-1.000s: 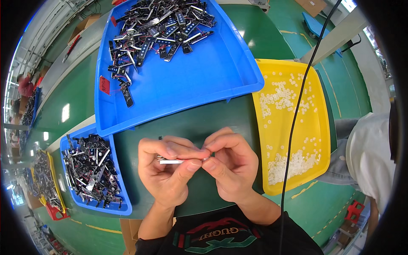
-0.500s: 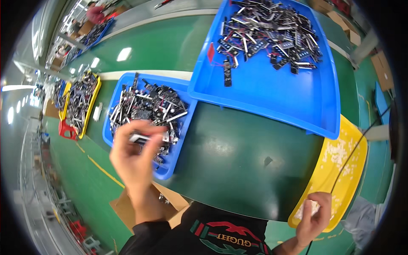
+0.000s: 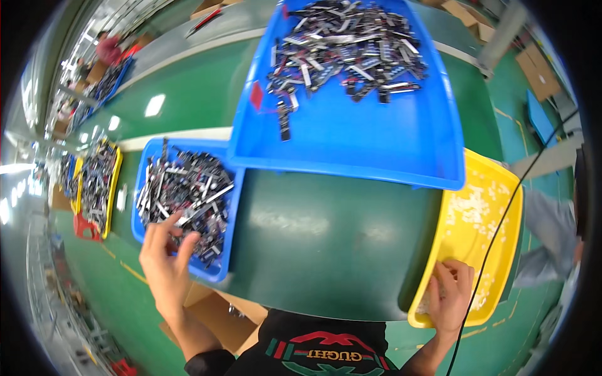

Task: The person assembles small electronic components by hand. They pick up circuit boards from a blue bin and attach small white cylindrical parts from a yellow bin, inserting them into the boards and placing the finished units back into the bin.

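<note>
My left hand (image 3: 164, 257) is over the near side of the small blue tray (image 3: 233, 219), thumb and forefinger apart. Nothing is plainly held between them. Dark, narrow electronic modules (image 3: 188, 182) with silvery strips and thin wires fill that tray, some right at my fingertips. On the right, my right hand (image 3: 453, 291) reaches down into the yellow tray (image 3: 433, 276), fingers curled and drawn together. Small white pieces (image 3: 473, 210) lie scattered there. Whatever is under the right fingertips is hidden by the hand.
A large blue tray (image 3: 345, 153) holds a heap of similar modules (image 3: 351, 50) at its far end. Between the trays lies the dark green tabletop (image 3: 313, 250). A black cable (image 3: 495, 235) crosses the yellow tray. An open cardboard box (image 3: 219, 316) is below the table's near left edge.
My left hand has dropped toward the near edge of the small tray and its fingers have spread. My right hand has turned fingers-down into the yellow tray. The whole view has shifted.
</note>
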`<state>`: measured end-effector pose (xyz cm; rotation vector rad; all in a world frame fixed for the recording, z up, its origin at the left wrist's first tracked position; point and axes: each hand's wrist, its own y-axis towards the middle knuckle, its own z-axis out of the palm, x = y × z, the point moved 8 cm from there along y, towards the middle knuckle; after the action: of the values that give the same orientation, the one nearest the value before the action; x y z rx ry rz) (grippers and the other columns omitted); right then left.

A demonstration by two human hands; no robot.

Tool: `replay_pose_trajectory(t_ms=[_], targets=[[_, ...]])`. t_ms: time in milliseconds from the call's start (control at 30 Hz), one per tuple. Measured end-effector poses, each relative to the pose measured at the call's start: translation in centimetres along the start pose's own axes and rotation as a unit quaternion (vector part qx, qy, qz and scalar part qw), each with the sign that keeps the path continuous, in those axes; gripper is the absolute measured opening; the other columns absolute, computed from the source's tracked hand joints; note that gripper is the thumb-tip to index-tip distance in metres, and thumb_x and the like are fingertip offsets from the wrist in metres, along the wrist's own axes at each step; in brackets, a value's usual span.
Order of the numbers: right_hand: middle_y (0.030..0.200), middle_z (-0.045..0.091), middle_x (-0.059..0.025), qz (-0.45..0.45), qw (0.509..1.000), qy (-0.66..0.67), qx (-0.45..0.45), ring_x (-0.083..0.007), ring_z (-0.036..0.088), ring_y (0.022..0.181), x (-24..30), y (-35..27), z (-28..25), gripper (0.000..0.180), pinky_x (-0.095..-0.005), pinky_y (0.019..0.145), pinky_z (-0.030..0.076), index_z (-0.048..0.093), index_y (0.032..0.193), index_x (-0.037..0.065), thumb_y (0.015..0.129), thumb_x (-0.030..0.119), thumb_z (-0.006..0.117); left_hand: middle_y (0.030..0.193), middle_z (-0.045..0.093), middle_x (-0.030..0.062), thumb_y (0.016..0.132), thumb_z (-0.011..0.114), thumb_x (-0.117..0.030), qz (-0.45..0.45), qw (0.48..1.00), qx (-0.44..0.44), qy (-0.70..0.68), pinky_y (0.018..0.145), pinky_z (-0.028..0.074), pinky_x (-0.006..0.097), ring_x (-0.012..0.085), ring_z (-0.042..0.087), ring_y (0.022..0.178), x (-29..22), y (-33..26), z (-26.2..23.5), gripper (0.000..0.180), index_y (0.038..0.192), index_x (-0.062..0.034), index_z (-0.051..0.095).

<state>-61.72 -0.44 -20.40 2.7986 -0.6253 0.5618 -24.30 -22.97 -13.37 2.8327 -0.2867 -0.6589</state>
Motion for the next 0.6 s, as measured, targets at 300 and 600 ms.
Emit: replay_pose_trajectory(t_ms=[300, 600], targets=[[0.088, 0.052, -0.0113, -0.013, 0.996, 0.073, -0.059, -0.0311, 0.049, 0.083, -1.2, -0.7, -0.4, 0.02, -0.0393, 0.072, 0.043, 0.061, 0.081, 0.003, 0.067, -0.002, 0.074, 0.084, 0.066, 0.0182, 0.084, 0.069, -0.023, 0.272, 0.953, 0.12, 0.056, 0.072, 0.05, 0.045, 0.0362, 0.065, 0.079, -13.3, 12.6, 10.5, 0.033, 0.108, -0.0022, 0.061], [0.08, 0.053, -0.0097, -0.024, 0.992, 0.063, -0.107, -0.0307, 0.051, 0.081, -1.9, -1.2, -1.4, 0.016, -0.0399, 0.072, 0.042, 0.059, 0.078, 0.006, 0.07, 0.004, 0.074, 0.095, 0.065, 0.0208, 0.078, 0.076, -0.035, 0.291, 0.938, 0.104, 0.155, 0.078, 0.05, 0.047, 0.0406, 0.064, 0.088, -13.3, 16.8, 19.0, 0.048, 0.107, -0.0038, 0.054]])
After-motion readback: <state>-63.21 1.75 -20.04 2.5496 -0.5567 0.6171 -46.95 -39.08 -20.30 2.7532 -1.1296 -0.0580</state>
